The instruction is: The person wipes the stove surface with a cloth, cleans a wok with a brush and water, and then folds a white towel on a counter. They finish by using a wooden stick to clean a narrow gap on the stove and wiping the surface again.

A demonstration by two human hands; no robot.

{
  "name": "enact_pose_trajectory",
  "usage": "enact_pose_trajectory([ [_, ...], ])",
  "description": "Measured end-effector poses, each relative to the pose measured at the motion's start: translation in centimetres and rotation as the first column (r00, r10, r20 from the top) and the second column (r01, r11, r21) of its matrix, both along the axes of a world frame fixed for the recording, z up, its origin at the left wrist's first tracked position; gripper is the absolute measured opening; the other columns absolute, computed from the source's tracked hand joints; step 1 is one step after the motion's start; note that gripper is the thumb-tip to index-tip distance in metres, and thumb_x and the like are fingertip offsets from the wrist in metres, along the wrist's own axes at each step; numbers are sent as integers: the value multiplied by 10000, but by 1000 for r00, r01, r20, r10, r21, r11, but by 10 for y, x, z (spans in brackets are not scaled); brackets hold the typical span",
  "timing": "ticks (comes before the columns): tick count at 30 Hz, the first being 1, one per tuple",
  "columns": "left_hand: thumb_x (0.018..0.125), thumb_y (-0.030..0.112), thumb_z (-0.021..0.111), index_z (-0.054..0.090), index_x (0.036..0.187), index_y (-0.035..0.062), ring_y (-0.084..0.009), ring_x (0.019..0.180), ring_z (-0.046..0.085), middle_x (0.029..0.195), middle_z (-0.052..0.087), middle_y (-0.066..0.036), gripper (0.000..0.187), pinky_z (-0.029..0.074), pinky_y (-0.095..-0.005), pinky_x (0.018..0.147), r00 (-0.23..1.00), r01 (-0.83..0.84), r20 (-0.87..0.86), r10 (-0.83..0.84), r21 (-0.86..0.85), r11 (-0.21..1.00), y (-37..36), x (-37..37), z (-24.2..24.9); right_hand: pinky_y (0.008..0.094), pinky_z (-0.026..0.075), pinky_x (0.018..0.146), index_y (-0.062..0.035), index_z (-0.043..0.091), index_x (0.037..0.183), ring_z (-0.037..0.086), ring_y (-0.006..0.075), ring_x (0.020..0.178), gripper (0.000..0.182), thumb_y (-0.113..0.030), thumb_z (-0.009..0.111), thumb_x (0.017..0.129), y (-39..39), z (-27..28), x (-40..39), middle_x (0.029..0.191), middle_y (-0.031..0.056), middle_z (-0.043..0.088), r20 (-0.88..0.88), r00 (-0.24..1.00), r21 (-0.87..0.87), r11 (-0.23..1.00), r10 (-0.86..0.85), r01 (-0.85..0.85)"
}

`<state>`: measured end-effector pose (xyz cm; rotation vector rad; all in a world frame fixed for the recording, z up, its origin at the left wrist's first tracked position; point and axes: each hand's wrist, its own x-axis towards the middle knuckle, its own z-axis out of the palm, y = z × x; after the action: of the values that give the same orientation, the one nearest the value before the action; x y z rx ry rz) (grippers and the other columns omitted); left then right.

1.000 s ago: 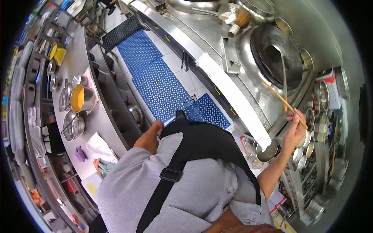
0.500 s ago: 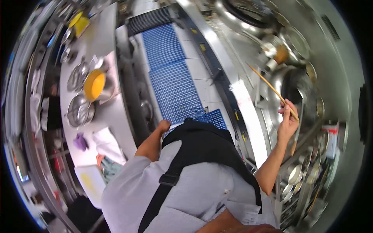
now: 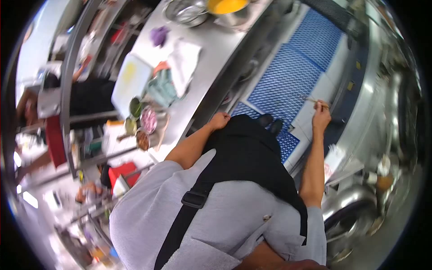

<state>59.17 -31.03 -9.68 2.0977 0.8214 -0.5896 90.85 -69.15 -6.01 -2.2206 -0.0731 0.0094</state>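
Note:
My right hand (image 3: pixel 321 114) is raised over the floor beside the stove edge, its fingers closed round a thin wooden stick (image 3: pixel 315 101) that points left. The stick's far end is blurred against the blue mat (image 3: pixel 288 85). My left hand (image 3: pixel 219 120) hangs by the left side of my black apron (image 3: pixel 252 153), near the steel counter's edge. Its fingers are curled together, and what they hold, if anything, is too small to make out.
The steel counter (image 3: pixel 211 45) carries a yellow-filled pot (image 3: pixel 228 6), a white cloth (image 3: pixel 185 60), a purple cloth (image 3: pixel 158 36), a cutting board (image 3: pixel 130 83) and small food containers (image 3: pixel 149 119). Woks (image 3: pixel 348 207) stand at lower right. Other people are at the left.
My view has swung left, bringing the food containers and other people into sight. My right hand has moved from over the woks to over the floor, still with the stick.

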Motion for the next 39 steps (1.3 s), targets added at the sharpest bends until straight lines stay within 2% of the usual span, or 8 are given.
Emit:
enact_pose_trajectory([
  [4,887,209,584,730,918,72,-374,821,702,874,731,-182,202,550,-514,729,816,527,-43,-577,467,710,26,-166,-16,309,546,791,-47,723,1120,694,150,851,181,-160,614,1032,59,-7,2,959,46,741,-88,982,420,900,168,-116],
  [7,948,232,605,699,1008,102,-321,601,624,682,628,-135,171,483,-501,566,731,674,-76,-678,232,701,54,-245,-51,306,536,828,-13,737,1005,676,165,890,132,-101,639,993,54,-11,-4,1000,65,743,21,992,546,830,123,-115],
  [10,965,232,601,693,1023,88,-305,605,634,711,642,-135,181,494,-476,554,886,434,-154,-438,-60,899,81,-154,-45,330,553,848,-19,751,929,701,181,922,45,-23,716,902,14,131,11,989,77,769,-43,996,616,783,-74,85],
  [14,988,233,596,684,1043,68,-285,611,648,750,661,-135,195,508,-442,538,975,9,-216,-56,-212,977,79,-51,-29,330,549,890,-39,761,921,728,238,966,76,-6,693,913,-150,258,39,1033,95,772,737,599,248,950,-312,190],
  [16,1000,234,594,680,1053,58,-274,613,655,769,670,-135,203,515,-425,530,982,-85,-187,40,-239,967,67,-32,-27,327,558,906,-59,781,1000,715,203,992,148,11,669,934,-229,313,29,1040,99,769,657,540,362,848,-526,386],
  [21,1029,235,588,669,1078,34,-249,620,672,817,693,-135,223,532,-383,509,981,-191,-67,179,-293,937,9,-16,-10,379,543,878,-147,764,1147,723,266,975,254,-328,646,1014,-501,282,38,1090,122,767,748,203,65,374,-632,925],
  [25,1047,241,584,668,1109,28,-218,626,679,851,713,-128,237,542,-355,502,907,-414,-77,414,-346,842,-8,-8,-22,448,530,942,-142,736,1244,696,355,1109,339,-345,584,1019,-677,194,40,1216,149,736,541,428,-276,328,-723,903],
  [39,1009,211,644,749,1068,29,-166,664,687,769,713,-62,218,565,-352,592,898,-439,-64,435,-177,881,-42,-35,12,273,563,816,19,722,1112,677,143,916,264,-210,601,1064,-274,407,35,1054,94,731,617,621,356,875,-484,329],
])
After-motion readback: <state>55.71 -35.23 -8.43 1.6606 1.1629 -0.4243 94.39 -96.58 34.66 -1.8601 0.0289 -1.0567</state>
